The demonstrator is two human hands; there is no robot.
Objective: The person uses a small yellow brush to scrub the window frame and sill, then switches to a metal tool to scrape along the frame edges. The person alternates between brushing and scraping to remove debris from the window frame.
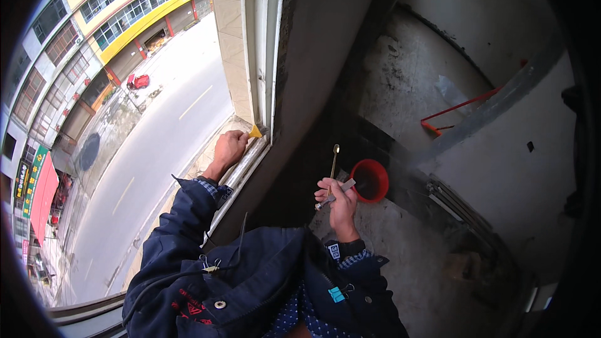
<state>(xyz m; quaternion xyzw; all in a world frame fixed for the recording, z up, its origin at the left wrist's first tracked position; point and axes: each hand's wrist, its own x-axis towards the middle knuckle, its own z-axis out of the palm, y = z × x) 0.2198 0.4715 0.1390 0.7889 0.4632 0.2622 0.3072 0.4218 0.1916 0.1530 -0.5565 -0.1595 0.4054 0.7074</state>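
Observation:
My left hand [229,149] grips a small yellow tool [255,132], apparently a brush with grey bristles. Its end meets the lower inside corner of the white window frame [266,56], beside the sill track [244,162]. Over the floor, my right hand [342,202] holds two tools at once. One is a slim brass-coloured rod [334,162] with a small rounded end pointing away from me. The other is a short grey metal tool [347,185] lying across the fingers; its exact kind is unclear. A red bucket [371,160] stands just beyond this hand, its inside dark.
The window is open onto a street [155,150] well below, where a red three-wheeled vehicle [138,81] stands. A dark wall [319,33] adjoins the frame. Indoors, an orange-red bar frame [462,105] and several long metal profiles [462,206] lie to the right.

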